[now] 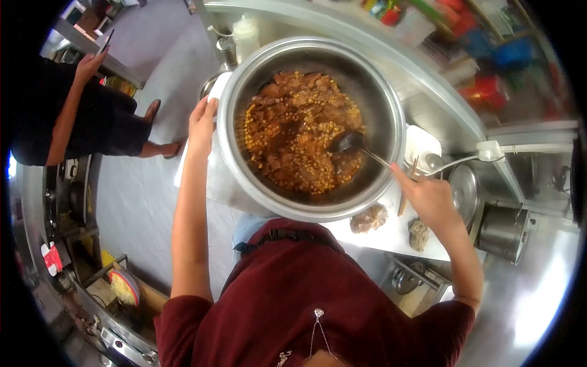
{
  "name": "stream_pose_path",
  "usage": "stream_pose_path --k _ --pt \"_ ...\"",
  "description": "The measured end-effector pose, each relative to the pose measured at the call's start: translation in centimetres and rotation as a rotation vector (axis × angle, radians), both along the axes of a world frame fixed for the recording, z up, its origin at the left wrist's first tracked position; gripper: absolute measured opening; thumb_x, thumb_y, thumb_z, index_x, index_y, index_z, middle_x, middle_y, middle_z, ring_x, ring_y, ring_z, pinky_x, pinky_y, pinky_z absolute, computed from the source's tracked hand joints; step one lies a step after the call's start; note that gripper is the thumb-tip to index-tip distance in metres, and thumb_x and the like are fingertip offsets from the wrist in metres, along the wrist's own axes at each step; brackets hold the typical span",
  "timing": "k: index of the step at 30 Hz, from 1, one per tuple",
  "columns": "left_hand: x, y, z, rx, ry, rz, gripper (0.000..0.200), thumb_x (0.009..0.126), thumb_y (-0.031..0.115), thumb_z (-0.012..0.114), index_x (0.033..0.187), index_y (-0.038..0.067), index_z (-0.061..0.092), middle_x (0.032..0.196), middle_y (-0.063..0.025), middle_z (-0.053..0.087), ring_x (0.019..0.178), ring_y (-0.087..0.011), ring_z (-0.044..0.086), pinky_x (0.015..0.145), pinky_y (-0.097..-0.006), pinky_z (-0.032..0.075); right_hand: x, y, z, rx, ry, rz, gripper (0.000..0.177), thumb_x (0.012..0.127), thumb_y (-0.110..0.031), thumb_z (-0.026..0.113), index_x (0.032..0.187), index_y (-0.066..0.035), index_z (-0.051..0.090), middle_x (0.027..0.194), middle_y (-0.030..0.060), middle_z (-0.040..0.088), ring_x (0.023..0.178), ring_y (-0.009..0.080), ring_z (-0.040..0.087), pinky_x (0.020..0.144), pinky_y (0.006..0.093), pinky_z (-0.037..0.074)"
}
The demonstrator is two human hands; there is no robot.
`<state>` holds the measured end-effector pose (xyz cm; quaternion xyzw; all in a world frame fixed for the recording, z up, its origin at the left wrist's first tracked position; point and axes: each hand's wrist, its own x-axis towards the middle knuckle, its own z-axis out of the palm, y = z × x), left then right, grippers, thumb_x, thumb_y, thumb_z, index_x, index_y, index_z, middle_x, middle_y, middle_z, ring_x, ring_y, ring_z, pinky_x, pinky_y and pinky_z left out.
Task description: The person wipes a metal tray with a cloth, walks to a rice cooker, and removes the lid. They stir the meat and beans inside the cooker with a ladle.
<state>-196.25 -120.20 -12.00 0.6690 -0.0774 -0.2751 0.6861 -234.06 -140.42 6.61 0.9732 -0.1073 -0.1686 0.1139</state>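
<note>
A large steel pot [385, 92] holds brown stewed chunks, apparently meat, with yellow beans [306, 131] in dark sauce. My right hand [431, 196] is closed around the handle of a metal ladle [376, 158]; its dark bowl rests in the stew at the right side. At the pot's left side, my left hand [203, 119] curls its fingers against the outer edge, beside a white flat piece [219, 85]. What lies under those fingers is partly hidden. Wooden chopsticks [403, 199] lie on the white counter just left of my right hand.
Two tied bags [370, 218] [419, 235] sit on the counter below the pot. Right of it are a white container [422, 142], a lid [465, 189] and a steel pot [504, 232]. A squeeze bottle [246, 37] stands behind. Another person [79, 116] holding a phone stands left.
</note>
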Motion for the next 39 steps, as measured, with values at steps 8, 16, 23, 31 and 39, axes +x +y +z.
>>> stream_pose_path --k 8,16,23,31,39 --pt "0.1 -0.1 -0.2 -0.018 -0.016 0.028 0.045 0.088 0.026 0.053 0.123 -0.001 0.045 0.113 -0.0088 0.055 0.103 -0.0162 0.049 0.086 -0.0266 0.039 -1.1 0.6 0.9 0.103 0.008 -0.148 0.047 0.078 -0.006 0.05 0.124 -0.011 0.047 0.053 0.0094 0.053 0.047 0.0213 0.055 0.047 0.0332 0.045" --pt "0.2 0.1 -0.4 0.036 -0.002 0.033 0.05 0.088 0.029 0.054 0.125 -0.003 0.042 0.119 -0.0116 0.05 0.108 -0.0177 0.046 0.089 -0.0268 0.036 1.8 -1.6 0.5 0.196 0.066 -0.216 0.046 0.081 -0.006 0.046 0.127 -0.007 0.042 0.058 0.0129 0.055 0.06 0.0261 0.06 0.054 0.0379 0.047" --pt "0.2 0.0 -0.2 0.012 0.021 0.019 0.051 0.088 0.029 0.053 0.126 -0.003 0.041 0.121 -0.0128 0.049 0.11 -0.0187 0.045 0.091 -0.0277 0.035 4.8 -0.3 -2.4 0.14 0.127 -0.059 0.059 0.074 0.003 0.048 0.131 -0.004 0.036 0.055 0.01 0.053 0.055 0.0214 0.057 0.05 0.0323 0.046" --pt "0.1 0.0 0.2 0.075 -0.013 0.016 0.052 0.089 0.031 0.051 0.128 -0.002 0.04 0.122 -0.0121 0.049 0.112 -0.0197 0.044 0.092 -0.0294 0.034 6.5 -2.5 -1.0 0.283 -0.018 -0.208 0.039 0.089 -0.024 0.048 0.128 -0.023 0.044 0.056 0.011 0.051 0.05 0.0225 0.051 0.051 0.0347 0.044" --pt "0.0 0.0 0.2 0.054 -0.037 0.017 0.049 0.089 0.029 0.051 0.126 -0.001 0.042 0.115 -0.0088 0.053 0.102 -0.0143 0.047 0.083 -0.0243 0.038 2.1 -2.5 0.7 0.239 0.091 -0.21 0.042 0.086 -0.012 0.043 0.127 -0.008 0.042 0.056 0.0124 0.056 0.059 0.0249 0.06 0.056 0.0374 0.047"
